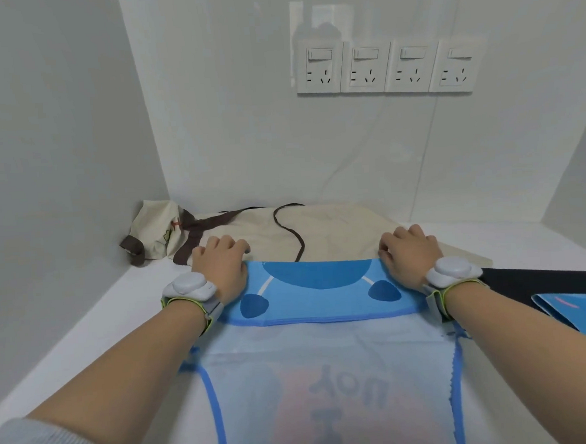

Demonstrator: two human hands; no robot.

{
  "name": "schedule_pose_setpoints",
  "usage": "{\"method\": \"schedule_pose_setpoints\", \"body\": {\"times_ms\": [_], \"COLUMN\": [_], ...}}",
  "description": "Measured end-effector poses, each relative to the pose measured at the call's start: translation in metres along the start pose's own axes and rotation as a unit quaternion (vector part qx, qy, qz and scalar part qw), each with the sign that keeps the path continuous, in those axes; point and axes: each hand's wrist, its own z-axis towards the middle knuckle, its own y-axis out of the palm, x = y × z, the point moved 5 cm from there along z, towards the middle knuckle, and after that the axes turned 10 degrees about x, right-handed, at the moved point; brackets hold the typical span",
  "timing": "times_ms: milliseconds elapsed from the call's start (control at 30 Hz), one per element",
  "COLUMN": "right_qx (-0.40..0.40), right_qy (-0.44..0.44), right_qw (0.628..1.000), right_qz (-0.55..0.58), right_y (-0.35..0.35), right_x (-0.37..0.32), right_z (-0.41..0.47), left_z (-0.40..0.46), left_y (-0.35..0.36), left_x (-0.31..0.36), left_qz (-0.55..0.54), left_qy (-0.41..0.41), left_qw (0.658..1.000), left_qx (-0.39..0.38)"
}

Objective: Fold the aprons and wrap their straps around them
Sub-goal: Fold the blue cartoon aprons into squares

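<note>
Gripping the far edge of the blue apron at its two corners: left hand on the left corner, right hand on the right, fingers of both curled over the hem, thumbs hidden under the knuckles. Lying flat on the white tabletop directly below the head camera, printed side turned up only in the folded band between the hands, paler reverse with mirrored lettering showing nearer the body. Running long axis toward and away from the body, far fold line crosswise between the two wrists. Sitting equally near both hands, so probably a symmetric move next: either pulling that edge back toward the body or pressing the crease down, judging from the even grip. No blue straps clearly visible; only short blue bits poking out beside each forearm, too small to tell whether strap or trim. Near end cut off by the bottom of the view. Resting just beyond the hands, a beige apron with dark brown straps, unfolded, partly bunched into the left corner against the wall. Showing at the right edge, a dark cloth and part of another blue printed piece, cropped and hard to identify.
</note>
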Motion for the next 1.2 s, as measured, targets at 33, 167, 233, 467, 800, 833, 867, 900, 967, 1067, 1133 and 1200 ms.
{"method": "schedule_pose_setpoints", "body": {"times_ms": [33, 167, 233, 467, 800, 833, 867, 900, 967, 1067, 1133, 1200], "right_qx": [0.013, 0.024, 0.028, -0.003, -0.093, -0.098, -0.096, -0.09, -0.068, -0.039, -0.033, -0.032], "right_qy": [0.001, -0.063, -0.103, -0.173, -0.224, -0.216, -0.204, -0.189, -0.16, -0.122, -0.094, -0.055], "right_qw": [1.0, 0.983, 0.967, 0.922, 0.908, 0.91, 0.911, 0.913, 0.917, 0.922, 0.922, 0.916], "right_qz": [0.026, 0.169, 0.232, 0.345, 0.34, 0.341, 0.344, 0.35, 0.36, 0.365, 0.374, 0.397], "right_y": [-0.002, -0.018, -0.034, -0.096, -0.11, -0.111, -0.111, -0.111, -0.111, -0.112, -0.113, -0.113], "right_x": [-0.002, -0.017, -0.026, -0.048, -0.066, -0.066, -0.066, -0.065, -0.063, -0.06, -0.058, -0.053], "right_z": [-0.003, -0.033, -0.061, -0.179, -0.26, -0.26, -0.26, -0.26, -0.261, -0.258, -0.256, -0.255], "left_z": [-0.002, -0.019, -0.039, -0.144, -0.223, -0.224, -0.224, -0.224, -0.224, -0.222, -0.219, -0.214], "left_y": [-0.002, -0.023, -0.041, -0.105, -0.126, -0.126, -0.126, -0.126, -0.128, -0.131, -0.13, -0.131], "left_x": [0.002, 0.023, 0.041, 0.095, 0.107, 0.107, 0.106, 0.105, 0.103, 0.097, 0.09, 0.083], "left_qz": [-0.013, -0.143, -0.221, -0.326, -0.288, -0.291, -0.289, -0.287, -0.285, -0.274, -0.261, -0.262], "left_qy": [0.005, 0.04, 0.067, 0.173, 0.222, 0.219, 0.217, 0.214, 0.203, 0.183, 0.17, 0.147], "left_qw": [1.0, 0.989, 0.971, 0.919, 0.916, 0.916, 0.918, 0.921, 0.928, 0.937, 0.943, 0.946], "left_qx": [0.011, -0.019, -0.055, -0.135, -0.17, -0.169, -0.163, -0.152, -0.131, -0.117, -0.119, -0.123]}}
